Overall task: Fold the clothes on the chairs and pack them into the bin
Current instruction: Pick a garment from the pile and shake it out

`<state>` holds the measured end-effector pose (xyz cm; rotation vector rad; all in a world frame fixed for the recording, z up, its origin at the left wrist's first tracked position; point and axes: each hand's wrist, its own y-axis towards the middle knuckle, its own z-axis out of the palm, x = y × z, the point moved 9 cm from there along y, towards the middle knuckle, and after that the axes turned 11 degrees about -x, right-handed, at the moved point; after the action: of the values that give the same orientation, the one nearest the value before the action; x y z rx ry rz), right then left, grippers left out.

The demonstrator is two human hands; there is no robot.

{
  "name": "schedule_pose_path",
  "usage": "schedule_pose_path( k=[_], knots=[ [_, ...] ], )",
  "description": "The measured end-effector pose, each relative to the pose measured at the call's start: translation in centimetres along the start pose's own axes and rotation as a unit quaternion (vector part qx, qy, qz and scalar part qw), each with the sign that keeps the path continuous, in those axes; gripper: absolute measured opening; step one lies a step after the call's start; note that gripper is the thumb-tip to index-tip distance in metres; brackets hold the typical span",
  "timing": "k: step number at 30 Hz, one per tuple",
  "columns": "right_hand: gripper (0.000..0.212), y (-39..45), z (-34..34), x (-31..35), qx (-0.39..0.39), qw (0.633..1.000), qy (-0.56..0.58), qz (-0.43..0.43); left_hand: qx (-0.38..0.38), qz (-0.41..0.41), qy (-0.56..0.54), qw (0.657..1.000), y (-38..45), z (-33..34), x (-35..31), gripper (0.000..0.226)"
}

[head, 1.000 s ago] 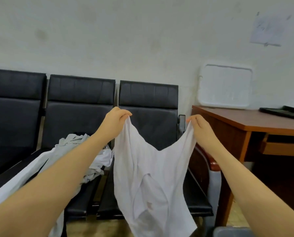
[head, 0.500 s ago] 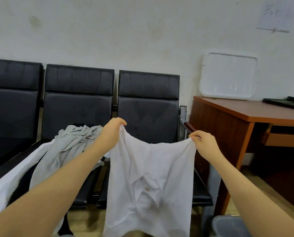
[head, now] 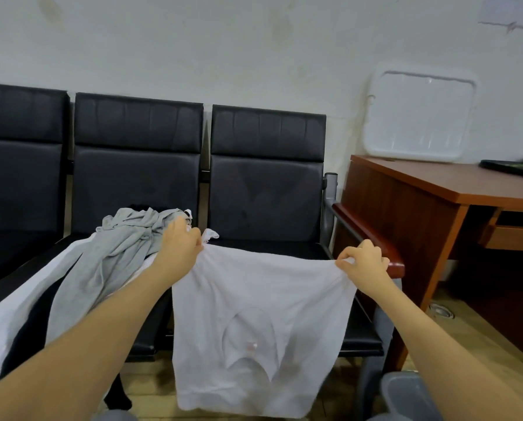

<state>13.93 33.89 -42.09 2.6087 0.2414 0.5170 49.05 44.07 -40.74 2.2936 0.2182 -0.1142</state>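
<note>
I observe both hands raised and set well apart, each pinching one end of the upper edge of the white shirt (head: 254, 317). The left hand (head: 179, 244) grips its corner with curled fingers; the right hand (head: 365, 262) holds the opposite corner between thumb and fingertips. The edge runs taut between them, and the shirt hangs below the hands over the front of the right-most chair seat (head: 272, 247), its lower hem close to the floor.

Just beside the left hand lies the pile of unfolded clothes (head: 111, 256), grey on top with white and dark cloth beneath. Below the right forearm I see the rim of a grey bin (head: 406, 390), only partly in view.

Risks, as I judge them:
- The right hand's hold looks light; a tug from the left could pull that corner free, and the shirt would collapse to one side.
- The hem may drag on the floor if the hands drop further, soiling it.
- The left wrist sits against the pile; a wide sweep could drag the grey garment off its seat.
- Laid unevenly on the seat, the shirt would crease and fold crooked.
</note>
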Motion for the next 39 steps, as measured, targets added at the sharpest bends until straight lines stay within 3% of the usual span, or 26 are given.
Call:
schedule_pose_path(
  k=[4, 7, 9, 10, 11, 12, 13, 15, 17, 21, 25, 30, 39],
  knots=[
    [0.015, -0.4, -0.7, -0.4, -0.080, 0.997, -0.007, -0.017, -0.044, -0.025, -0.006, 0.999, -1.2, -0.6, 1.0, 0.017],
    [0.016, -1.2, -1.3, -0.1, -0.066, 0.996, 0.059, -0.011, -0.037, -0.024, -0.006, 0.999, -2.0, -0.8, 1.1, 0.024],
    [0.024, -1.5, -2.5, -1.3, -0.130, 0.976, 0.153, 0.080, -0.044, -0.044, -0.053, 0.997, -2.2, -1.4, 1.0, 0.019],
    [0.031, -2.6, -3.2, -1.4, -0.109, 0.955, 0.231, 0.147, -0.057, -0.053, -0.082, 0.994, -2.3, -1.9, 1.0, 0.015],
    [0.033, -3.1, -4.9, -1.2, -0.155, 0.953, 0.228, 0.126, -0.075, -0.062, -0.112, 0.989, -2.5, -2.4, 0.8, 0.013],
    [0.026, -2.9, -3.7, -0.9, -0.111, 0.972, 0.170, 0.120, -0.090, -0.074, -0.143, 0.983, -2.7, -3.0, 0.7, 0.011],
    [0.016, -2.7, -3.8, -1.2, -0.116, 0.957, 0.232, 0.132, -0.095, -0.088, -0.171, 0.977, -2.9, -3.4, 0.5, 0.011],
    [0.005, -2.6, -5.1, 0.9, -0.112, 0.982, 0.151, 0.007, -0.088, -0.093, -0.203, 0.971, -3.4, -3.8, -0.2, 0.010],
    [0.009, -3.1, -5.6, 1.1, -0.108, 0.987, 0.114, -0.024, -0.081, -0.079, -0.209, 0.971, -3.8, -4.2, -1.1, 0.011],
    [0.014, -3.6, -5.9, 0.3, -0.147, 0.978, 0.147, -0.003, -0.102, -0.075, -0.212, 0.969, -4.6, -5.2, -1.9, 0.011],
    [0.014, -3.6, -6.0, -0.3, -0.162, 0.976, 0.146, 0.012, -0.098, -0.047, -0.141, 0.984, -4.5, -5.1, -2.3, 0.014],
    [0.016, -2.2, -2.2, -1.0, -0.120, 0.991, 0.058, -0.021, -0.034, -0.033, -0.133, 0.990, -4.0, -0.6, -1.3, 0.020],
    [0.018, 0.6, 11.3, -2.3, -0.021, 0.997, 0.069, 0.016, 0.072, -0.029, -0.135, 0.988, -4.3, 13.4, 2.5, 0.012]
  ],
)
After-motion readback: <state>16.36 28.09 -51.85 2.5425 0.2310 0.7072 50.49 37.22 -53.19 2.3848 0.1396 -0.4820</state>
